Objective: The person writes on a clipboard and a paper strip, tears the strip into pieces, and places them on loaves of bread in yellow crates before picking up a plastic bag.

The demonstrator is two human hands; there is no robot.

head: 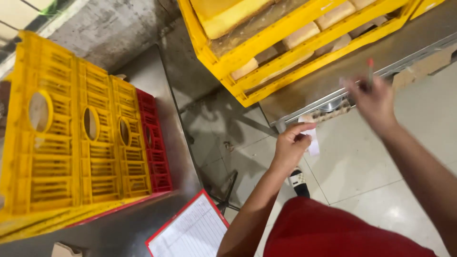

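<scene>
Small white paper slip [312,143] pinched in left hand [291,145]; red-edged ruled form sheet [190,233] lying on steel worktop [119,233], bottom centre.

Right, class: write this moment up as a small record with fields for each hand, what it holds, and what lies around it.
left hand: closed on a small white paper slip
right hand: blurred, holds a thin pen with a red tip
ahead: stacked yellow crates holding pale blocks, on a metal table
to the left: yellow crates and one red crate stood on edge
below: red-edged clipboard with a ruled form
</scene>
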